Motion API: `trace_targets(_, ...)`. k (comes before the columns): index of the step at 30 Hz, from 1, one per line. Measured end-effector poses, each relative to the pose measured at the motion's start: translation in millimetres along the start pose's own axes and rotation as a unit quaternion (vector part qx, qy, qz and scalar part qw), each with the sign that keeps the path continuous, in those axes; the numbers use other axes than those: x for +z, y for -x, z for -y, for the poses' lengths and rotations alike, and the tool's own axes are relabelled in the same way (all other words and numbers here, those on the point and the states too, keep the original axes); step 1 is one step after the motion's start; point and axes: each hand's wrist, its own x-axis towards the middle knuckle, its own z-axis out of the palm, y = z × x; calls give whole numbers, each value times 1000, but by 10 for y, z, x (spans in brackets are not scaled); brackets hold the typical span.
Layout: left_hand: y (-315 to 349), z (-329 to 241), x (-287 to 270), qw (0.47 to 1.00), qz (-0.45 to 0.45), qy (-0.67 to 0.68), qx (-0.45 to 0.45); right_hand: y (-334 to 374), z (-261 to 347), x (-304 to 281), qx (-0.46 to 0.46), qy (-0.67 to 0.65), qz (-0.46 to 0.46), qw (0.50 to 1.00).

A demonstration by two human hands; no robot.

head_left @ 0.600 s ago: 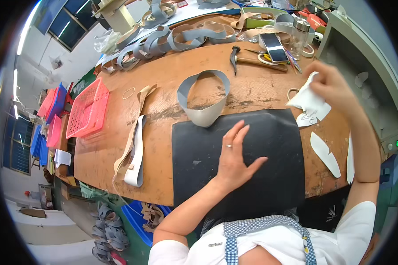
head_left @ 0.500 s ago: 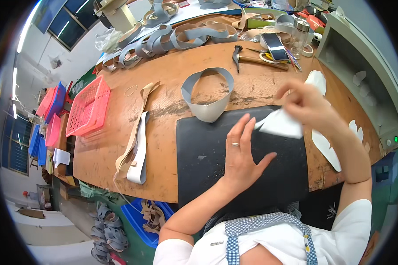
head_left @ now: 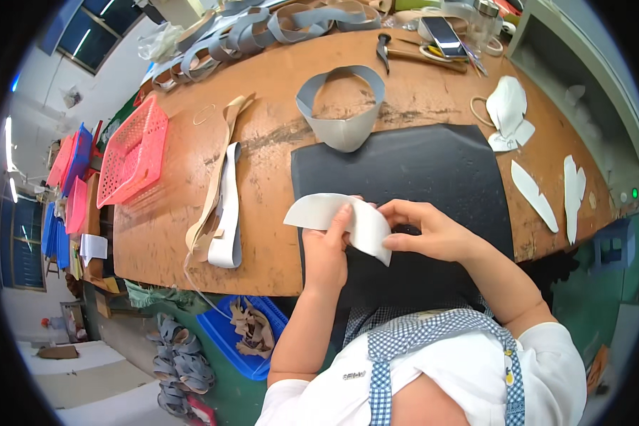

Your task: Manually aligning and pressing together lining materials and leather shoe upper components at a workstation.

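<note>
Both hands are on a white, curved, leather-like cut piece (head_left: 368, 226) above the black mat (head_left: 451, 167). My left hand (head_left: 324, 259) grips it near the middle, thumb on top and fingers mostly hidden underneath. At the piece's right end, my right hand (head_left: 433, 233) pinches the edge between thumb and fingers. Beyond them, a joined grey-and-white loop (head_left: 342, 133) stands at the mat's far edge. To the right lie a white petal-shaped group of pieces (head_left: 508, 103), a long white piece (head_left: 532, 193) and a narrow forked white piece (head_left: 571, 199).
A hammer (head_left: 426, 62), a phone (head_left: 444, 37) and a glass bottle (head_left: 484, 25) are at the far right. Tan (head_left: 213, 195) and white strips (head_left: 225, 227) lie left, beside a pink basket (head_left: 149, 170). Grey bands (head_left: 263, 32) pile up at the back. A blue tub (head_left: 216, 328) sits below.
My right hand has come down and left from above the table's right side, bringing the white piece toward me. My left hand, spread over the mat before, now grips it. The view has shifted.
</note>
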Motion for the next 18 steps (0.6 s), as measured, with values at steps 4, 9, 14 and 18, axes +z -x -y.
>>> trace_targets(4, -34, 26, -138, 999, -47, 27, -5, -10, -105, -106, 56, -37, -76, 995)
trace_targets(9, -76, 80, -342, 999, -50, -9, -1, 1, -191, -307, 56, -51, -118, 990)
trace_targets(14, -93, 101, -355, 999, -36, 10, -17, 2, -248, -347, 43, -71, -151, 985)
trace_targets(18, -51, 47, -257, 999, -41, -23, -10, -4, -267, -331, 12, 85, -205, 975)
